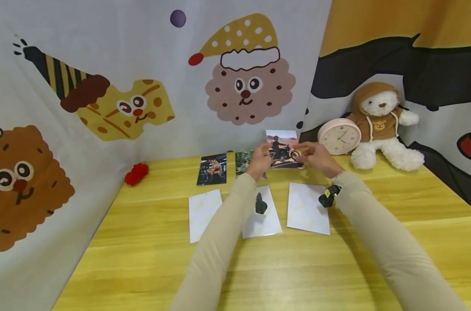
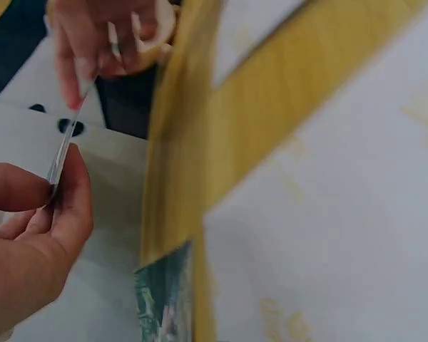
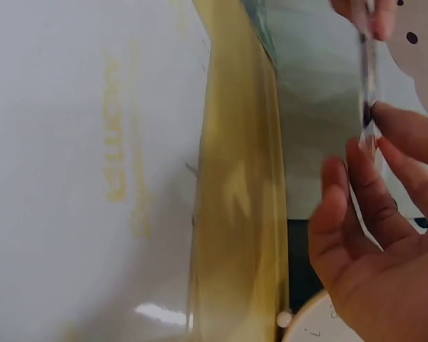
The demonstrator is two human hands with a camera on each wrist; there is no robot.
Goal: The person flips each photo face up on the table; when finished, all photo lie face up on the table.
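Both hands hold one photo of a rider on a motorcycle, its picture side toward the head camera, near the back of the table. My left hand pinches its left edge between thumb and fingers; in the left wrist view that hand grips the thin photo seen edge-on. The opposite edge is pinched by my right hand, and the right wrist view shows this hand with thumb and fingertips on it. Left of them, a gym photo and a greenish photo lie along the back, the latter partly hidden by my left hand.
Three white sheets lie in a front row: a left sheet, a middle sheet and a right sheet. A pink clock and a teddy bear stand back right. A red object sits far left. A printed curtain rises behind.
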